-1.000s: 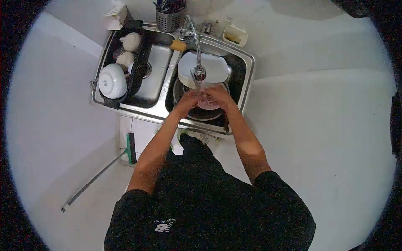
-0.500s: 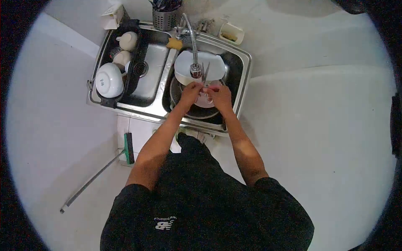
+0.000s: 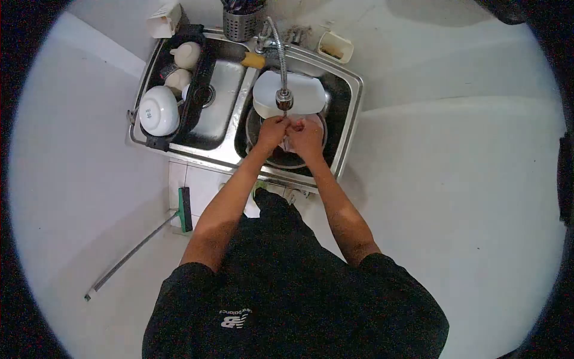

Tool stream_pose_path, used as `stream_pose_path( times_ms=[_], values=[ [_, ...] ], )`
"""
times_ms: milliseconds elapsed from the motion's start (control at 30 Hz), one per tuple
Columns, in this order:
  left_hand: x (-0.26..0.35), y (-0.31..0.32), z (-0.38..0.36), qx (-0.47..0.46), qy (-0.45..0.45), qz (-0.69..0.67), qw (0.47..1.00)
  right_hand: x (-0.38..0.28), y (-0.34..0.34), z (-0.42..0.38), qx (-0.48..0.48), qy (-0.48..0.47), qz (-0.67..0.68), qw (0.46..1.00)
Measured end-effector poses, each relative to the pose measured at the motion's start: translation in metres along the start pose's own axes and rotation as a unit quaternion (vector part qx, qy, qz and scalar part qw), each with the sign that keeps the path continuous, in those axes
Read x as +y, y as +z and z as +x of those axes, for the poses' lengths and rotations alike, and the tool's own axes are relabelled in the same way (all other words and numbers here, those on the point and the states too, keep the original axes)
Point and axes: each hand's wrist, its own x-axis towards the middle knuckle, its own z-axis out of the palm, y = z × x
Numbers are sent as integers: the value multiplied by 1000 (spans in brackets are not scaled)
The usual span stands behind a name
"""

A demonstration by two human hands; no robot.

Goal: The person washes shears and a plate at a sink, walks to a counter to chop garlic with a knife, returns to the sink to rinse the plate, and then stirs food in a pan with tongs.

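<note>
My left hand (image 3: 274, 133) and my right hand (image 3: 306, 140) meet below the faucet head (image 3: 284, 99), over the right basin. Both have fingers closed round a small pair of scissors (image 3: 297, 124). Only a bit of pinkish handle shows between the fingers; the blades are mostly hidden. A white rectangular tub (image 3: 293, 90) sits just beyond my hands. Under them is a round dark pan (image 3: 254, 128), with a pale, whitish piece (image 3: 317, 121) partly covered by my right hand.
Left of the basins, a black rack (image 3: 197, 90) holds cups (image 3: 187, 55) and a white bowl (image 3: 158, 111). A yellow sponge (image 3: 253, 60) lies on the divider near the faucet. Behind stand a cutlery holder (image 3: 240, 25) and a cream container (image 3: 335, 46). A squeegee (image 3: 184, 209) leans at lower left.
The scissors blades, which pointed up toward the tub, no longer show there. My right hand has turned and moved slightly left, closer to my left hand. The view has shifted a little.
</note>
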Motion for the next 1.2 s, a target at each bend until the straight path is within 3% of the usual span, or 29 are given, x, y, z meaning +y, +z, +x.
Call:
stream_pose_path(
  times_ms=[67,200,267,300,367,400,467,500,567,600,633,667,700,733,767,800,867,900,933,967,1100,1167,1200],
  values=[
    [-2,-7,-2,-100,-132,-185,969,-12,-6,-5,-82,50,23,995],
    [0,-18,-3,-145,-212,-335,906,-4,-5,-16,-106,20,128,986],
    [-8,-23,-4,-247,-242,-409,844,5,-3,-11,-139,263,355,886],
    [-16,-22,-3,-247,-243,-409,844,9,-1,-6,-139,264,355,886],
    [-33,-18,1,-263,-267,-433,820,17,3,11,-95,300,579,753],
    [-32,-22,-2,-264,-267,-433,819,18,6,19,-94,300,578,753],
    [-20,-37,-16,-246,-244,-473,810,17,13,32,-142,188,548,802],
    [-16,-43,-21,-245,-245,-472,810,22,18,37,-142,189,549,802],
    [-11,-54,-25,-195,-280,-449,826,35,33,43,-167,73,436,881],
    [-19,-56,-23,-193,-279,-449,827,29,33,45,-168,72,437,881],
    [-31,-58,-22,-188,-277,-456,824,20,33,48,-151,214,623,737],
    [-41,-58,-20,-183,-276,-464,821,12,32,50,-123,341,760,539],
    [-37,-61,-21,-181,-276,-465,821,12,33,50,-125,342,760,539],
    [-34,-65,-23,-181,-272,-435,839,14,33,49,-212,185,587,759],
    [-30,-69,-25,-182,-268,-404,856,16,32,48,-276,6,349,896],
    [-23,-70,-26,-180,-268,-404,856,22,38,49,-277,5,349,895],
    [-9,-66,-28,-165,-278,-351,879,38,50,53,-264,42,485,833],
    [-13,-63,-26,-165,-278,-351,879,37,48,54,-264,42,485,833],
    [-16,-58,-25,-171,-255,-391,868,36,45,56,-234,203,718,623],
    [-20,-52,-24,-177,-233,-430,854,36,41,57,-172,339,862,336],
    [-31,-30,-12,-204,-218,-420,857,43,18,62,-231,343,823,390],
    [-31,-20,-6,-198,-188,-403,873,58,21,66,-351,202,875,267],
    [-31,-16,-1,-200,-188,-403,873,60,22,68,-350,201,875,267]
  ],
)
